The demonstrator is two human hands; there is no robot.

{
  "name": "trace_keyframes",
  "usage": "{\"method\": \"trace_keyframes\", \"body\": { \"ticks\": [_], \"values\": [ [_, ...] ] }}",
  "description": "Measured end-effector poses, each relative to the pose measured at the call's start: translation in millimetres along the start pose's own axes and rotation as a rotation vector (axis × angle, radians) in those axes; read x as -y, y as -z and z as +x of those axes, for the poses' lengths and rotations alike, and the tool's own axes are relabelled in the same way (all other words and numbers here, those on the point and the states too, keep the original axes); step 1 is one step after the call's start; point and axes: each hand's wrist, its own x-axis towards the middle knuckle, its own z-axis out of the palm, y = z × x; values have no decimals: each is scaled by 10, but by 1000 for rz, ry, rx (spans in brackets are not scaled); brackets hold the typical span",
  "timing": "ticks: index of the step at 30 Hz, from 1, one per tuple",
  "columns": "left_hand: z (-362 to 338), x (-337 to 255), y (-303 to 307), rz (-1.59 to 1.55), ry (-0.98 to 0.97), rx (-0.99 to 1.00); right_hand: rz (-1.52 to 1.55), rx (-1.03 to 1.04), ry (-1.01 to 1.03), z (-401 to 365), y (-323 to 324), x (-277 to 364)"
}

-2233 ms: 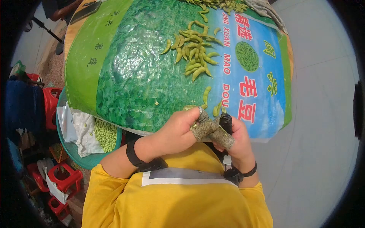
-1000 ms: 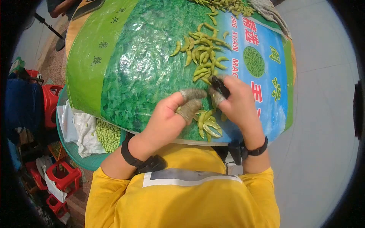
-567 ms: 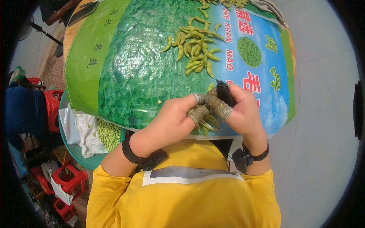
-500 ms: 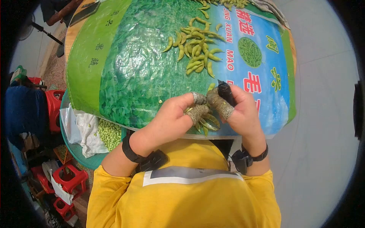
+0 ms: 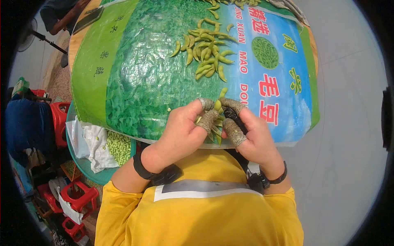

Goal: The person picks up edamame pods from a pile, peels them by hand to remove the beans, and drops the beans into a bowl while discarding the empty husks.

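Note:
My left hand (image 5: 184,127), with grey-brown wraps on thumb and finger, is closed on a green edamame pod (image 5: 218,107). Opposite it, my right hand (image 5: 256,133) has its fingers closed at the same pod; two wear similar wraps and one a black cover. Below the fingertips, more pods (image 5: 216,133) show between the hands, partly hidden by the fingers. A single pod (image 5: 223,92) lies just beyond the fingertips. Further up, a loose heap of edamame pods (image 5: 207,51) rests on the printed green and blue sheet (image 5: 152,74). A small pale bean (image 5: 169,109) lies left of my hands.
A teal basin (image 5: 98,176) at lower left holds shelled beans (image 5: 119,147) and a white cloth (image 5: 96,143). Red stools (image 5: 80,197) stand on the floor there. A phone (image 5: 88,19) lies at the table's far left, near another person's arm (image 5: 65,20). More pods (image 5: 242,2) lie at the far edge.
My right thumb has moved down and left, and the black-covered finger now sits lower, between the wrapped ones. The view has shifted slightly, moving the sheet and heap left.

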Motion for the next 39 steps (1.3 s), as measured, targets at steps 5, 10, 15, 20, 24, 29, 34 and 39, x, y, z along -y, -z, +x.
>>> {"method": "trace_keyframes", "body": {
  "ticks": [5,10,15,20,24,29,34,39],
  "values": [
    [-8,-59,30,172,-37,-20,3,8,7,15,-26,55],
    [-3,-14,11,221,-70,-45,36,12,-24,14,-30,42],
    [-41,-25,-14,551,-226,-99,310,91,-170,95,-33,65],
    [-20,-1,2,136,-29,-33,778,164,-408,147,18,-44],
    [28,-74,54,-446,347,59,725,160,-420,100,27,26],
    [71,-45,-5,-36,64,36,197,33,-46,36,-63,107],
    [58,-25,8,-79,105,-5,78,8,-20,74,-56,64],
    [17,78,-4,-323,332,58,386,71,-315,88,50,44]
  ]
}}
